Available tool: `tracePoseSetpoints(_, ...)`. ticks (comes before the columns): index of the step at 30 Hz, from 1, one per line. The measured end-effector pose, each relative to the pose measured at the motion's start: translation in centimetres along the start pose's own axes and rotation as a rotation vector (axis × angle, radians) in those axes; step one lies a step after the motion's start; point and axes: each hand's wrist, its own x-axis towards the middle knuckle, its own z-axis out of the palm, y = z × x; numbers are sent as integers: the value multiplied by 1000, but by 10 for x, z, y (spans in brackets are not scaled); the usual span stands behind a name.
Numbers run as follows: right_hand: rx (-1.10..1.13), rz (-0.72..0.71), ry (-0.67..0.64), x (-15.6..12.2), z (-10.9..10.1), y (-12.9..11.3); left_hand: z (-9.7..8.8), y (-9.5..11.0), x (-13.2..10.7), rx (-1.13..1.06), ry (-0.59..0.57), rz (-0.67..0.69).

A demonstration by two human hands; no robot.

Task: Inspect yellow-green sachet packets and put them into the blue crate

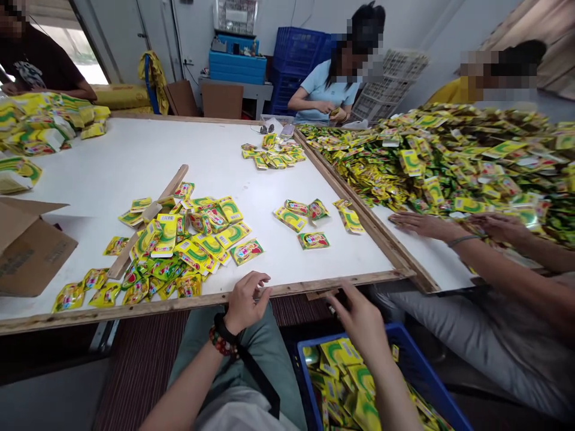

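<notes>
My left hand (pixel 245 301) hovers at the near wooden edge of the white table (pixel 135 161), fingers curled loosely, with nothing visible in them. My right hand (pixel 359 320) is just below the table edge, fingers spread apart and holding nothing, above a blue crate (pixel 415 371) of yellow-green sachets (pixel 341 371). A loose pile of the same sachets (pixel 179 245) lies on the table left of my left hand, with a wooden stick (pixel 148 218) among them. A few more sachets (pixel 305 221) lie ahead of my right hand.
A person at my right rests both hands (pixel 449 226) by a large heap of sachets (pixel 458 158) on the adjoining table. Another person (pixel 332 90) sits at the far side. A cardboard box (pixel 27 248) stands at left, with more sachets (pixel 40 123) beyond.
</notes>
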Motion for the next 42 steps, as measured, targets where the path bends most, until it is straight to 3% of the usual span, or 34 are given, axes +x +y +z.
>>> tracePoseSetpoints(1, 87, 23, 39, 28, 8, -9, 1, -1, -1, 6, 8, -6)
tracePoseSetpoints(4, 181, 299, 154, 110, 26, -37, 1, -3, -2, 34, 59, -36)
tracePoseSetpoints(7, 256, 286, 158, 151, 28, -57, 1, -2, -1, 81, 144, -35)
tracePoseSetpoints(10, 371, 116, 103, 132, 23, -77, 2, 6, 6, 240, 202, 73)
tracePoseSetpoints(12, 467, -31, 18, 95, 17, -94, 3, 13, 14, 357, 193, 123)
tracePoseSetpoints(15, 661, -223, -91, 39, 8, -117, 6, 18, 21, 377, 102, 84)
tracePoseSetpoints(18, 925, -169, -156, 9, 7, -129, 7, 15, 14, 305, 70, -11)
tracePoseSetpoints(21, 1089, -60, -224, 3, 21, -130, 10, 7, 0, 247, 140, -10)
tracePoseSetpoints(26, 1041, -32, -196, 3, 41, -136, 16, -6, -13, 229, 238, 103)
tracePoseSetpoints(31, 959, -239, -187, -3, 40, -146, 16, -9, -10, 194, 152, 23)
tracePoseSetpoints(34, 904, -160, -100, -3, 42, -147, 14, -8, -8, 199, 43, -52)
tracePoseSetpoints(38, 878, -35, -66, 0, 45, -144, 16, -7, -7, 229, 55, -82)
tracePoseSetpoints(42, 821, -224, -113, 0, 46, -150, 18, -10, -9, 230, 76, -100)
